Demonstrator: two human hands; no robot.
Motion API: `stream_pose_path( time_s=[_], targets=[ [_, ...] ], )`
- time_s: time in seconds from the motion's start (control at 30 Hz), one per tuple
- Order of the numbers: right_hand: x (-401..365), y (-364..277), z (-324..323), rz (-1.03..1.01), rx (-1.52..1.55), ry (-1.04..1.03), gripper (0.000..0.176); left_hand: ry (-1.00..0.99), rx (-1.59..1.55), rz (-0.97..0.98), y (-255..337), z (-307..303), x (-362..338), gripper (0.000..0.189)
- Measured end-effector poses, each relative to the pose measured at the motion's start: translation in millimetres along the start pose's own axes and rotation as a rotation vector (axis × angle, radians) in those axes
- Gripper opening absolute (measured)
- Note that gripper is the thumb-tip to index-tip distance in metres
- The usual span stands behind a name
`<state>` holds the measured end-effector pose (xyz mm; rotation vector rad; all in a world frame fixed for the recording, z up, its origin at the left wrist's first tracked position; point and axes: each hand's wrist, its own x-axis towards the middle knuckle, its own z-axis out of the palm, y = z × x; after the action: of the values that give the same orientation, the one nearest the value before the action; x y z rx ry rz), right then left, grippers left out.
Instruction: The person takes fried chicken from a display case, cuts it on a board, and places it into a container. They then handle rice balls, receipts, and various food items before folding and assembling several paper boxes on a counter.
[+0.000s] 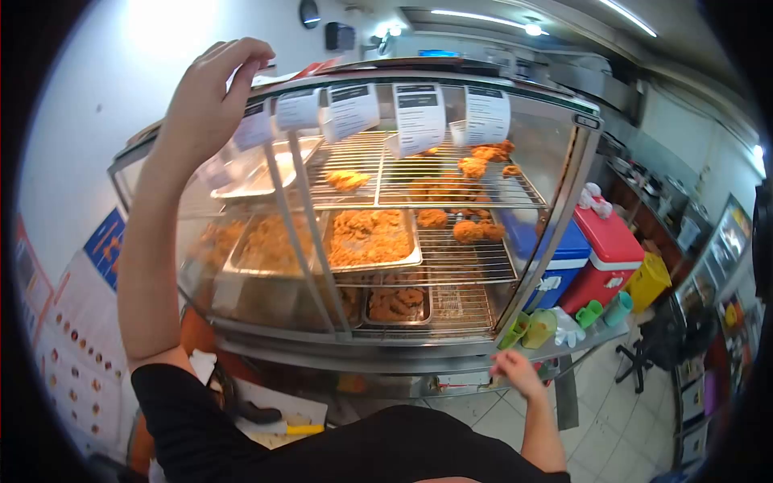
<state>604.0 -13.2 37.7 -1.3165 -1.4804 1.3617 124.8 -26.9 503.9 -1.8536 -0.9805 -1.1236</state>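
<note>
My left hand [211, 101] is raised at the upper left corner of the glass food warmer [419, 348]. Its fingers are bent and the thumb stands apart from them; I see nothing between them. Paper slips [419, 121] hang in a row along the warmer's top edge, the leftmost partly behind this hand. Low at the right, my right hand [519, 372] is loosely curled beside the warmer's bottom corner, with nothing visible in it. Inside the warmer are fried chicken pieces [475, 231] on wire racks, a tray of breaded food [370, 237] and a smaller tray of brown pieces [396, 304].
Right of the warmer stand a blue cooler [564, 256], a red cooler [609, 256] and a yellow container [648, 282]. Green cups [589, 314] and a plastic bag [568, 328] sit on a ledge. A black chair [644, 346] is on the tiled floor. A yellow-handled object [304, 430] lies below.
</note>
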Motion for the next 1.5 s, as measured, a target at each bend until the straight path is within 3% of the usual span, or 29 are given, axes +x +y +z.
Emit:
stream_pose_path(
  time_s=[0.07,0.13,0.17,0.23,0.3,0.37,0.4,0.47,0.5,0.53,0.57,0.63,0.77,0.87,0.97,1.03,1.1,1.13,1.2,1.23,1.37,1.43,1.5],
  targets=[
    [6,-57,1,-0.064,-0.050,0.005,0.018,-0.100,0.158,0.168,-6,0,3,0.020],
    [21,-96,8,-0.270,0.036,-0.039,0.017,0.103,-0.046,0.263,-12,4,-4,0.018],
    [24,-114,17,-0.266,0.009,-0.041,0.020,0.098,0.176,0.273,-22,-7,-20,0.019],
    [41,-115,27,-0.299,-0.047,-0.146,0.025,0.226,0.107,0.494,-6,-21,-42,0.033],
    [62,-94,42,-0.192,0.051,-0.358,0.028,0.483,0.031,0.484,-32,-44,-101,0.038],
    [87,-50,53,0.025,0.103,-0.496,0.028,0.671,0.201,0.042,-43,-48,-211,0.020],
    [98,-24,62,0.116,0.042,-0.559,0.026,0.641,0.209,-0.146,-41,-43,-272,0.026],
    [108,15,101,0.286,-0.269,-0.598,0.027,0.304,0.315,-0.623,-35,-35,-393,0.034],
    [106,20,123,0.257,-0.486,-0.714,0.028,0.109,0.485,-0.765,-29,-33,-457,0.042],
    [108,20,142,0.218,-0.699,-0.824,0.029,-0.115,0.440,-0.993,-19,-32,-532,0.052],
    [104,19,161,0.213,-0.720,-0.840,0.029,-0.277,0.569,-1.211,-2,-32,-603,0.059],
    [97,20,188,0.277,-0.580,-0.922,0.031,-0.471,0.736,-1.533,36,-56,-643,0.059],
    [134,52,199,0.093,-0.699,-1.029,0.031,-0.806,1.002,-1.499,37,-112,-667,0.066],
    [137,31,221,0.029,-0.766,-1.117,0.031,-0.916,1.154,-1.424,28,-142,-703,0.055],
    [139,14,234,-0.054,-0.927,-1.091,0.031,-1.227,0.975,-1.480,5,-169,-725,0.026],
    [127,-8,244,-0.114,-0.883,-1.083,0.031,-0.922,1.135,-1.389,4,-184,-708,0.022],
    [125,-12,246,-0.069,-0.847,-1.070,0.031,-0.486,1.256,-1.420,3,-195,-656,0.016],
    [124,-15,247,0.003,-0.723,-1.098,0.030,-0.178,1.282,-1.297,4,-193,-636,0.011],
    [128,-18,246,0.145,-0.440,-1.145,0.031,-0.011,1.168,-1.215,15,-161,-571,0.008],
    [130,-23,248,0.138,-0.420,-1.107,0.031,-0.007,0.973,-1.087,30,-133,-551,0.007],
    [133,-63,264,0.250,0.129,-0.955,0.051,-0.211,0.332,-0.656,128,-12,-470,0.015],
    [143,-81,271,0.477,0.402,-0.892,0.064,-0.376,0.202,-0.512,179,35,-450,0.034],
    [157,-104,271,0.507,0.409,-0.906,0.065,-0.444,0.081,-0.445,216,65,-439,0.041]
  ],
)
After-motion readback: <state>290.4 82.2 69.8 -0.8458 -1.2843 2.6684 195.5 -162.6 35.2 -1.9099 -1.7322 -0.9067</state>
